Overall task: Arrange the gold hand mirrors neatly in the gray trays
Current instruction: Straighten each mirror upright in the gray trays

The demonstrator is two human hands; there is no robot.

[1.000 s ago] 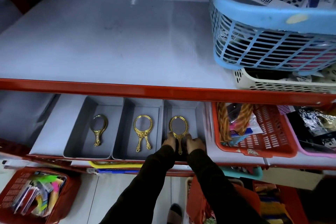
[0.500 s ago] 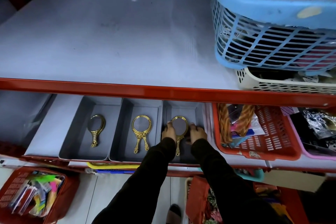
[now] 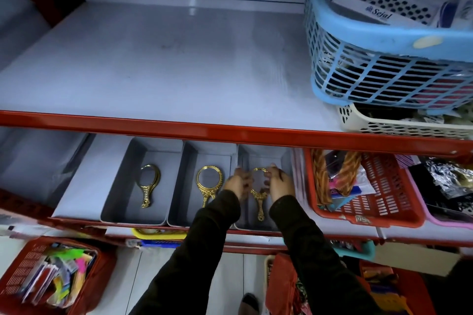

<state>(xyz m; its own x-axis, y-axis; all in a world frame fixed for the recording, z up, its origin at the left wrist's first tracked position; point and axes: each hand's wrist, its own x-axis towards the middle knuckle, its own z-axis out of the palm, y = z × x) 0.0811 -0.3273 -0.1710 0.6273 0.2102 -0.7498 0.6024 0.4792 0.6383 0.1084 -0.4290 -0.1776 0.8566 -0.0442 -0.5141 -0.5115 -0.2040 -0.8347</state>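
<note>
Gold hand mirror (image 3: pixel 257 188) lies handle toward me in the right gray tray (image 3: pixel 286 161), its oval head pinched between my left hand (image 3: pixel 236 184) and right hand (image 3: pixel 280 183), fingers curled shut on the rim; half a second ago they sat lower, beside the handle. Two more mirrors (image 3: pixel 149 184) (image 3: pixel 208 184) rest in the neighbouring trays, clear of the walls. Red shelf edge (image 3: pixel 179 129) overhangs the trays' far ends; a red basket (image 3: pixel 384 202) stands near the right tray.
</note>
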